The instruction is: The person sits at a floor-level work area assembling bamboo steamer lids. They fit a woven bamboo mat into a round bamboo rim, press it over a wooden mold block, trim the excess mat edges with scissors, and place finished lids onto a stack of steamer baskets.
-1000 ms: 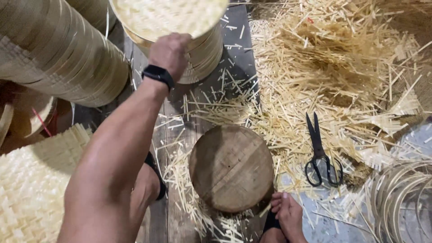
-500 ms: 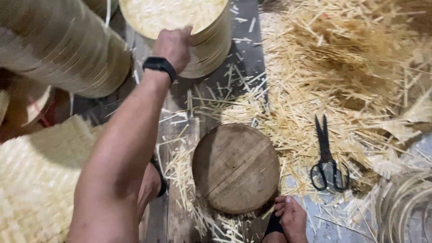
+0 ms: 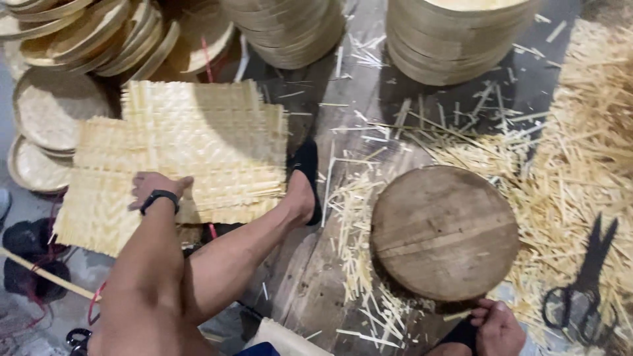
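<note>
While left hand (image 3: pixel 155 186) lies on woven mat (image 3: pixel 198 142) | right hand (image 3: pixel 496 326) beside round board (image 3: pixel 443 231)

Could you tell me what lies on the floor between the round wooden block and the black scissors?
In the head view, loose pale bamboo trimmings cover the floor between the round wooden block and the black scissors; nothing else lies there.

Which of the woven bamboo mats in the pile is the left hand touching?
The top mat of the pile: the left hand rests on its near edge, while the other mats lie beneath it.
</note>
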